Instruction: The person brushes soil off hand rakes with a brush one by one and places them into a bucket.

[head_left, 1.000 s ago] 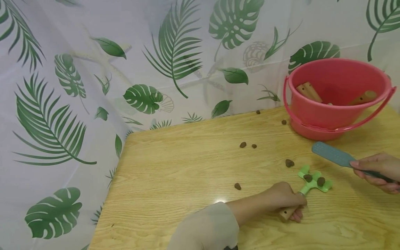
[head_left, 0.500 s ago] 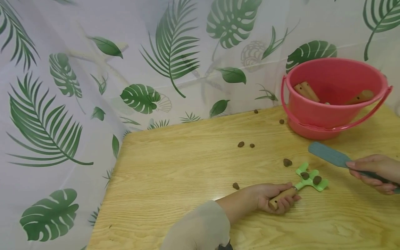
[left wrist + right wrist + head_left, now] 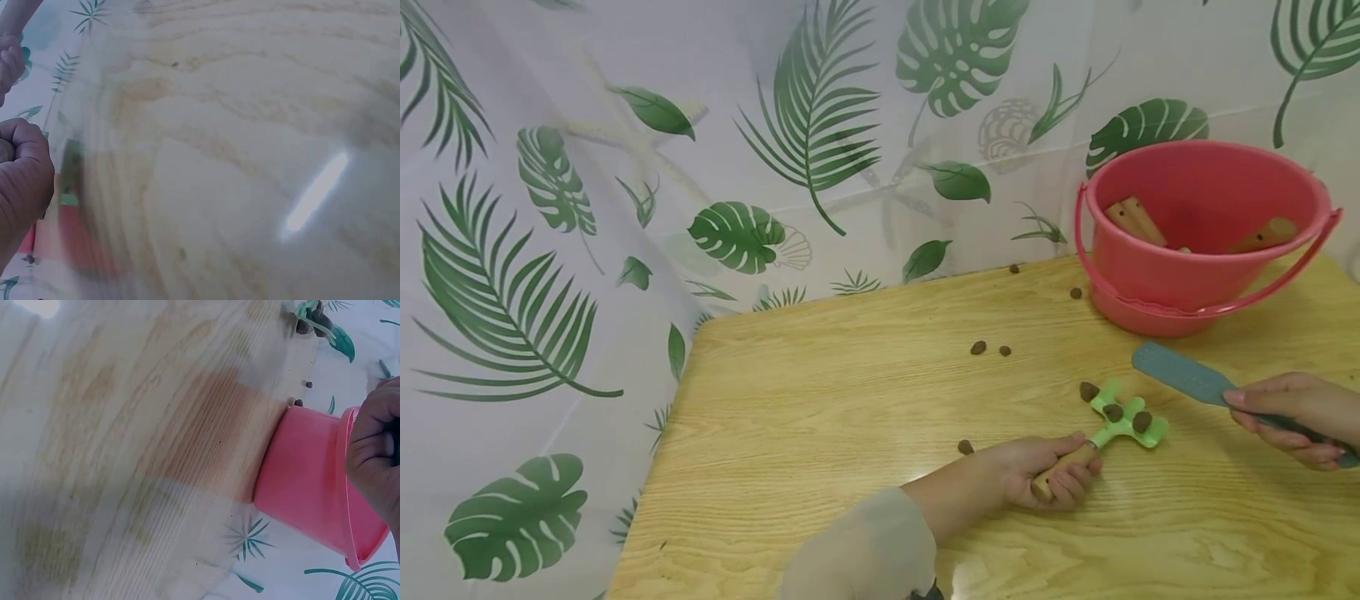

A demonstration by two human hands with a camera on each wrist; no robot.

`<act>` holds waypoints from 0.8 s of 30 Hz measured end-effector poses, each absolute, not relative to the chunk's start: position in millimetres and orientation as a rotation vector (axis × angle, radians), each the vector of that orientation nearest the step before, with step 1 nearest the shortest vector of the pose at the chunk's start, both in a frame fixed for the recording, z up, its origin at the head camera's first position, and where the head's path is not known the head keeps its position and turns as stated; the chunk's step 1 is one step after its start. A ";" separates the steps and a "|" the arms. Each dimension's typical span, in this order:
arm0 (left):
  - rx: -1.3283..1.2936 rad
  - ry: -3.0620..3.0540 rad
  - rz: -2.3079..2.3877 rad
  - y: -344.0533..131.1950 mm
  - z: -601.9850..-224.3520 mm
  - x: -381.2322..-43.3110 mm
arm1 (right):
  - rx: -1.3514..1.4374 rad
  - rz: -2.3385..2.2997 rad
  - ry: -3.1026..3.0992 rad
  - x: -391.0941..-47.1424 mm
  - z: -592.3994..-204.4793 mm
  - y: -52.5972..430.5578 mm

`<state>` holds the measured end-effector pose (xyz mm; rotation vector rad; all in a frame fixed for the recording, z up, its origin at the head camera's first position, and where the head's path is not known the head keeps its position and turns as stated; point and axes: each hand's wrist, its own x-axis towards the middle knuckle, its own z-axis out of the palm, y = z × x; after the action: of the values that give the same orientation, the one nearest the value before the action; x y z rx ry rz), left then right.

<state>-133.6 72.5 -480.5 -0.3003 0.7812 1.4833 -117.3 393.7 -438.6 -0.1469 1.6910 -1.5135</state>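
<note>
My left hand (image 3: 1026,471) grips the wooden handle of a small green hand rake (image 3: 1123,427), palm turned partly up. Two brown stones, one darker (image 3: 1113,412) and one to its right (image 3: 1142,422), rest on the rake head. A third stone (image 3: 1088,391) sits right at the leftmost tine. In my right hand (image 3: 1300,415), off to the right, is a flat blue-grey spatula-like tool (image 3: 1180,372) with a dark handle. Its blade points left, above the table beyond the rake. The right wrist view shows the curled right hand (image 3: 375,444) at its edge.
A pink bucket (image 3: 1180,287) with wooden-handled tools (image 3: 1138,221) inside stands at the back right, its handle hanging in front. More brown stones lie scattered on the wooden table (image 3: 820,400), including one (image 3: 966,447) near the left forearm. A leaf-print cloth (image 3: 865,125) hangs behind.
The left hand has rolled from knuckles up to palm partly up, and the rake has shifted left and away, its left tine reaching the third stone. The right hand's tool has moved slightly left.
</note>
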 end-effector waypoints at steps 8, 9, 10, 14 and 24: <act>-0.345 0.741 1.593 52.4 -461.1 -139.3 | -0.166 -1.511 1.768 -113.7 -435.7 383.8; -0.357 0.751 1.609 50.9 -459.4 -139.1 | -0.182 -1.516 1.768 -112.7 -435.7 382.4; -0.368 0.762 1.627 49.1 -458.3 -139.0 | -0.186 -1.511 1.781 -112.3 -435.4 380.0; -0.395 0.783 1.702 41.0 -450.2 -137.9 | -0.214 -1.429 1.882 -110.1 -431.8 365.2; -0.368 0.698 1.775 21.2 -421.7 -143.8 | -0.439 -1.212 2.276 -109.1 -428.0 328.5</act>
<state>-143.8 21.2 -421.7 -0.3680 0.6976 1.7749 -109.1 328.5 -428.0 -0.4388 2.2756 -1.2119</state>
